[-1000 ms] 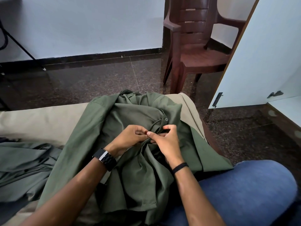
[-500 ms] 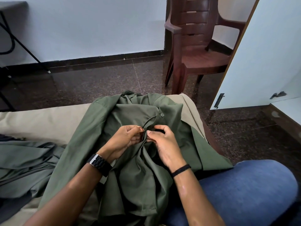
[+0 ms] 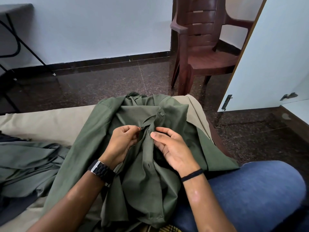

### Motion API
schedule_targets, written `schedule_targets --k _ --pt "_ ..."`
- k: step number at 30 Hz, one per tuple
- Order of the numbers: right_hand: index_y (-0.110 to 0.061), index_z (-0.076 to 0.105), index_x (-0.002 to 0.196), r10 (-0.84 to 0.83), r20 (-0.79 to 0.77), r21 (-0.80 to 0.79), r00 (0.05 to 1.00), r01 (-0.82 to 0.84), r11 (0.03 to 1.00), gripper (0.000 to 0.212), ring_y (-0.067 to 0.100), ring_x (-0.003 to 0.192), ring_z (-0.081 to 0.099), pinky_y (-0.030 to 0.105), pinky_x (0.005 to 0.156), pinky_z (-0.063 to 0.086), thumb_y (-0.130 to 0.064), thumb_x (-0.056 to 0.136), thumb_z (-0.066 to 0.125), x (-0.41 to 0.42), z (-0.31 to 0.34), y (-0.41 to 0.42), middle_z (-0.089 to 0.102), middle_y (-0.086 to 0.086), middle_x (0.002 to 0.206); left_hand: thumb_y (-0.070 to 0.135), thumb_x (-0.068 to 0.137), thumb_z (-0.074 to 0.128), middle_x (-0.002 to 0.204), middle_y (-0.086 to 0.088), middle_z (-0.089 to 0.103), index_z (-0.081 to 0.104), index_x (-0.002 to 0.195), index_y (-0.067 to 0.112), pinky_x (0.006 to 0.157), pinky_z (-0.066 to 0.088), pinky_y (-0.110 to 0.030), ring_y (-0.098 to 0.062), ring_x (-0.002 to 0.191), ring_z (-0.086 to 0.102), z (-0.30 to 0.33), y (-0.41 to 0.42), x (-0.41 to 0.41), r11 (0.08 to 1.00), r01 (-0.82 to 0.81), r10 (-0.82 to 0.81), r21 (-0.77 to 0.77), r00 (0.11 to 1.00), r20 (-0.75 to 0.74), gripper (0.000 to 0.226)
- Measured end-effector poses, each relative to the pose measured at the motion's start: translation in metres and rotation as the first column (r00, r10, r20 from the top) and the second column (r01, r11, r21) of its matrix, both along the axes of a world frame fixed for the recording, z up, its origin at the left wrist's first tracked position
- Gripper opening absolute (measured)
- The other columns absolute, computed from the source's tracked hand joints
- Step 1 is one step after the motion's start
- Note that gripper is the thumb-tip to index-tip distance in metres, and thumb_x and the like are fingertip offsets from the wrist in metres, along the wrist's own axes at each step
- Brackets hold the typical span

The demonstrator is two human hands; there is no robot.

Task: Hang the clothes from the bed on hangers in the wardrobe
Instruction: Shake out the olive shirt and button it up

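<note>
Your left hand (image 3: 122,142) and right hand (image 3: 173,148) each pinch the button placket of the soft, creased olive shirt (image 3: 147,164), which lies lengthwise on the beige bed (image 3: 41,124), collar far, hem near your lap.

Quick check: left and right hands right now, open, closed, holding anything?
Left hand: closed, fingers pinching the green shirt at its button placket.
Right hand: fingers curled at the placket's other side; whether they actually pinch the cloth cannot be told.

Matt green cloth shirt (image 3: 147,173), glossy speckled stone floor (image 3: 103,84), brown plastic chair (image 3: 205,47).
</note>
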State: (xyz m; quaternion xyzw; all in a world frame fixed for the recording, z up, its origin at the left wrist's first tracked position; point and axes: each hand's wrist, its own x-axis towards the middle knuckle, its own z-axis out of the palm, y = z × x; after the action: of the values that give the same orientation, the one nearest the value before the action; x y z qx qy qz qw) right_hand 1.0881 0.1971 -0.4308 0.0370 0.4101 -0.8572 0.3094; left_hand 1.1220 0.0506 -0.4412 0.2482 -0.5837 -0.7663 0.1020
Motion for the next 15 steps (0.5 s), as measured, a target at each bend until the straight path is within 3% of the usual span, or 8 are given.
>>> schedule_targets --k 4,6,9,12,15 --pt "-0.004 0.058 0.092 -0.101 -0.015 0.017 0.995 0.101 0.995 0.021 0.012 0.061 0.066 0.021 0.062 0.056 0.015 0.081 0.060 0.005 0.009 0.005 0.068 0.009 0.071 -0.001 0.082 0.067 0.056 0.005 0.064 0.062 0.068 0.011 0.054 0.049 -0.014 -0.003 0.052 0.058 0.013 0.003 0.008 0.886 -0.127 0.103 -0.446 0.992 -0.079 0.019" --pt "-0.006 0.057 0.092 -0.150 -0.099 0.067 0.984 0.157 0.985 0.024 0.016 0.063 0.060 0.024 0.062 0.050 0.014 0.081 0.061 0.008 0.014 0.005 0.065 0.011 0.073 -0.002 0.080 0.070 0.059 0.003 0.066 0.064 0.071 0.013 0.057 0.053 -0.015 -0.005 0.055 0.062 0.021 0.005 0.013 0.846 -0.122 0.078 -0.519 0.991 -0.107 0.018" --pt "-0.011 0.057 0.092 -0.171 -0.334 0.224 0.927 0.254 0.941 0.027 0.018 0.071 0.059 0.026 0.069 0.050 0.011 0.078 0.065 0.016 0.020 0.003 0.065 0.011 0.080 -0.006 0.082 0.068 0.067 -0.004 0.068 0.066 0.081 0.007 0.059 0.057 -0.023 -0.012 0.058 0.065 0.029 0.009 0.020 0.920 -0.059 0.011 -0.387 0.992 -0.126 0.013" --pt "-0.022 0.054 0.090 -0.070 -0.674 0.421 0.735 0.461 0.782 0.032 0.003 0.063 0.056 0.015 0.066 0.047 0.003 0.074 0.067 0.027 0.024 -0.001 0.065 -0.002 0.078 -0.006 0.079 0.068 0.069 -0.006 0.069 0.066 0.086 0.004 0.055 0.055 -0.022 -0.012 0.059 0.066 0.036 0.012 0.023 0.980 0.013 -0.039 -0.200 0.991 -0.125 0.012" --pt "-0.023 0.051 0.096 0.031 -0.818 0.427 0.574 0.571 0.702 0.037 0.006 0.065 0.056 0.015 0.064 0.046 0.002 0.074 0.066 0.036 0.026 -0.006 0.062 -0.007 0.079 -0.004 0.079 0.069 0.069 -0.006 0.069 0.067 0.086 0.006 0.054 0.054 -0.021 -0.012 0.059 0.064 0.039 0.013 0.025 0.981 0.038 -0.057 -0.191 0.994 -0.098 0.012"
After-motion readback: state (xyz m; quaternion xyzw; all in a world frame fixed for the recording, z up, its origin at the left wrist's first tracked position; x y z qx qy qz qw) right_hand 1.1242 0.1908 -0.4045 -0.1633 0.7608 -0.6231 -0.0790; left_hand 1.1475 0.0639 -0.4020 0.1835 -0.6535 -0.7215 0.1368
